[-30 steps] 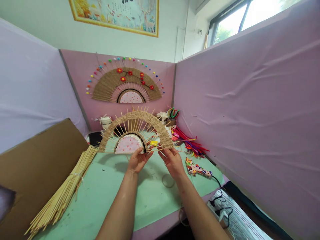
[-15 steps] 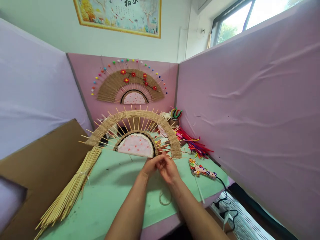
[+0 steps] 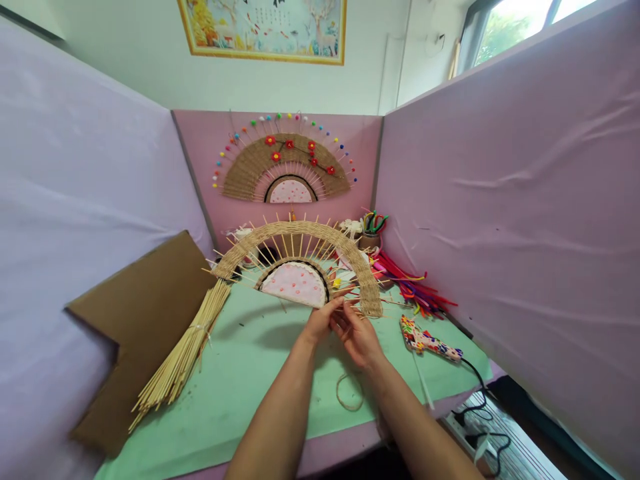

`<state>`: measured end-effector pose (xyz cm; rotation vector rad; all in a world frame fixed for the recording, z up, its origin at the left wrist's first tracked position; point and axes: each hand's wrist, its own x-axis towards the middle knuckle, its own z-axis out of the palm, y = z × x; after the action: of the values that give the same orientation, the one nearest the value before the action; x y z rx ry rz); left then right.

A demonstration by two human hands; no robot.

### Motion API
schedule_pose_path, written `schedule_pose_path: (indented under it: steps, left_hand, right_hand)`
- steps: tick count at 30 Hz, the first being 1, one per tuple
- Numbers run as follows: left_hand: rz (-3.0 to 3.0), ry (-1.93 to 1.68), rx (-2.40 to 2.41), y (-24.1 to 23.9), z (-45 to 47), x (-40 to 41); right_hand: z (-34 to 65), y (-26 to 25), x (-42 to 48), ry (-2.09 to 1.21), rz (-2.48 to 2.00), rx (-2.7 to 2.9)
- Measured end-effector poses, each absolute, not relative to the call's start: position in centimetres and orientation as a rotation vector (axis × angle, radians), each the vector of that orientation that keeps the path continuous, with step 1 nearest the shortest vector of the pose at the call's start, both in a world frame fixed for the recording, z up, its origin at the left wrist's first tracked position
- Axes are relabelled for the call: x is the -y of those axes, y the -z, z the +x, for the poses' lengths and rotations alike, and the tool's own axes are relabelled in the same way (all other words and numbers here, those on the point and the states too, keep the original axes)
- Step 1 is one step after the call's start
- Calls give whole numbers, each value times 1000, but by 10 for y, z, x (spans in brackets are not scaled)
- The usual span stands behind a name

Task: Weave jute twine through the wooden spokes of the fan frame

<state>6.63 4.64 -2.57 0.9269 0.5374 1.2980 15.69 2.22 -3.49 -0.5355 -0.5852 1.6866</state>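
- The left hand pinched the woven fan by its lower edge.
- The right hand had moved in alongside, its grip unclear.
- The fan tilted above the bench, work seemingly narrowed to one corner.

A gold-framed picture hangs at 11 o'clock on my remote view, a window at 2. At 4 o'clock I see a brightly patterned glue gun on the green tabletop; at 8, a tied bundle of pale sticks beside brown cardboard.
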Motion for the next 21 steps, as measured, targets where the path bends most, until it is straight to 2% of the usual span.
schedule_pose_path:
  steps: [5,13,21]
  left_hand:
    - [905,-1256,-447,20,55,-46]
    - [789,-1275,-281,16,44,-46]
    - [775,-1345,-316,8,43,-41]
  right_hand:
    - [174,39,-10,-1605,-837,989]
    - [187,44,16,-918,-988,1368]
    - [207,41,28,-741,-1107,1716]
